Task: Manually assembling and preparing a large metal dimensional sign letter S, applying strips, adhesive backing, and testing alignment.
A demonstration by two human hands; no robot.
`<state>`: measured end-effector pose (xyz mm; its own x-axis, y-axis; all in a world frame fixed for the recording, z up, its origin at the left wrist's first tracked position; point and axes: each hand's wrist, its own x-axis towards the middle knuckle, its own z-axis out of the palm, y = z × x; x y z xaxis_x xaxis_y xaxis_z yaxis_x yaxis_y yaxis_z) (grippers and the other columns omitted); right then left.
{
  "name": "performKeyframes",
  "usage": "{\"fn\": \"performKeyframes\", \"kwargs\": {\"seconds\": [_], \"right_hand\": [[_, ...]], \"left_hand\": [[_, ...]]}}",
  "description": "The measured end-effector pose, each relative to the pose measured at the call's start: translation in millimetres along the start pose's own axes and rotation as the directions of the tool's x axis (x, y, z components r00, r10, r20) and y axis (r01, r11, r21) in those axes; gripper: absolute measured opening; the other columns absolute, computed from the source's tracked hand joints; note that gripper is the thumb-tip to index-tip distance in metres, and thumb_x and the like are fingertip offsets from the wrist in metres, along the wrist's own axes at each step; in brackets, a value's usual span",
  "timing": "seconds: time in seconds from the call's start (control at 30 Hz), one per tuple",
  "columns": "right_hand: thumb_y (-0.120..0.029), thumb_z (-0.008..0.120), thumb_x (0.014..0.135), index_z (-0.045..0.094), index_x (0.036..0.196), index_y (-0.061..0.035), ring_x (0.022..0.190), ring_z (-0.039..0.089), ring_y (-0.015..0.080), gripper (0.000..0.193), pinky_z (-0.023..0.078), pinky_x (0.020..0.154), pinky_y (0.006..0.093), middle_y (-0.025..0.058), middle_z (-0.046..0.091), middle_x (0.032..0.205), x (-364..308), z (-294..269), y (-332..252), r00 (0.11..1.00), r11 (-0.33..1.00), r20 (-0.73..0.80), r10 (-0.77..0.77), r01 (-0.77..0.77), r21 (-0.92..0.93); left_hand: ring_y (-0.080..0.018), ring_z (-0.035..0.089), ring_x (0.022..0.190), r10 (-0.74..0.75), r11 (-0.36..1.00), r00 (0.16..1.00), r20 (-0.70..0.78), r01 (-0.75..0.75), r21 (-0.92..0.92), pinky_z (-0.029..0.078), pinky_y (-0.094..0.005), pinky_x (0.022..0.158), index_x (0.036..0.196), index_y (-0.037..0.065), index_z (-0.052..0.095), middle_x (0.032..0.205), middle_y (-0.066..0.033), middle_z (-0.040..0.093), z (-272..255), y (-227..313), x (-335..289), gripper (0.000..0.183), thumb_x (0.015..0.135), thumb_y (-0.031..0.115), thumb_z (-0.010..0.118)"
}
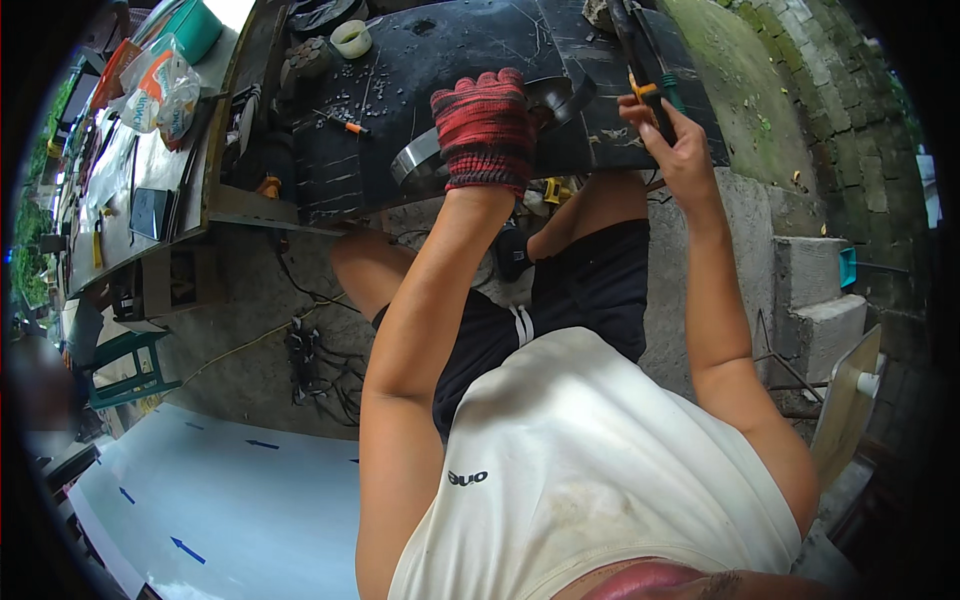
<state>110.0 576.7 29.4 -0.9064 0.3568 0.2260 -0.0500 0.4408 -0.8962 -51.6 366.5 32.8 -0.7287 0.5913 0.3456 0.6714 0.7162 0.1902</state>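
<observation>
My left hand (486,128) wears a red and black knitted glove and is closed over a curved metal ring (420,158) lying on the black workbench (440,50). My right hand (672,130) is bare and grips the orange and green handles of a long black tool (643,62) that reaches up across the bench. The ring's right end (570,95) shows just past the glove, close to the tool.
A small screwdriver (345,125) and a white tape roll (351,38) lie on the bench. A cluttered side table (120,180) with bags stands at left. Cables (305,350) trail on the concrete floor, a white sheet (230,490) lies lower left, concrete blocks (815,300) stand at right.
</observation>
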Motion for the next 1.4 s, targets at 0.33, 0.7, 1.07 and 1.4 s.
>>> {"fn": "performKeyframes", "kwargs": {"seconds": [0.33,0.7,1.07,1.4], "right_hand": [[-0.012,0.062,0.104,0.069,0.126,0.0071,0.124,0.07,0.0306,0.03,0.052,0.113,0.0439,0.0271,0.065,0.145,-56.0,13.4,-31.4,0.913,0.742,0.296,0.281,-0.402,0.537],[-0.011,0.059,0.108,0.067,0.125,0.011,0.113,0.075,0.0301,0.029,0.061,0.104,0.0437,0.0265,0.067,0.137,-30.5,15.0,-31.1,0.907,0.694,0.318,0.277,-0.417,0.586],[-0.019,0.062,0.108,0.069,0.117,0.009,0.1,0.077,0.0259,0.03,0.065,0.094,0.0403,0.0208,0.073,0.114,-28.3,12.3,-36.4,0.9,0.637,0.307,0.309,-0.436,0.636],[-0.026,0.061,0.111,0.068,0.11,0.0025,0.095,0.077,0.0257,0.03,0.064,0.089,0.041,0.0141,0.073,0.1,-30.1,15.8,-37.8,0.882,0.635,0.299,0.364,-0.469,0.614]], "left_hand": [[-0.034,0.067,0.129,0.065,0.985,0.953,0.297,-0.013,-0.174,0.049,-0.0487,0.109,0.152,0.019,0.057,0.141,-0.0131,0.07,-15.7,3.9,22.1,0.077,0.089,0.056,0.08],[-0.0364,0.07,0.125,0.067,0.99,0.894,0.444,-0.003,-0.142,0.048,-0.0475,0.11,0.163,0.024,0.049,0.135,-0.0168,0.075,-17.8,11.0,52.1,0.075,0.1,0.065,0.061],[-0.0356,0.07,0.123,0.248,0.847,0.928,0.28,-0.068,-0.526,0.056,-0.0441,0.107,0.155,0.025,0.058,0.135,-0.0142,0.074,5.2,1.7,60.8,0.061,0.099,0.041,0.073],[-0.0231,0.074,0.116,0.669,0.405,0.74,0.075,-0.278,-0.871,0.058,-0.037,0.102,0.13,0.02,0.077,0.126,-0.0091,0.078,42.4,-6.1,93.5,0.035,0.097,0.009,0.073]]}}
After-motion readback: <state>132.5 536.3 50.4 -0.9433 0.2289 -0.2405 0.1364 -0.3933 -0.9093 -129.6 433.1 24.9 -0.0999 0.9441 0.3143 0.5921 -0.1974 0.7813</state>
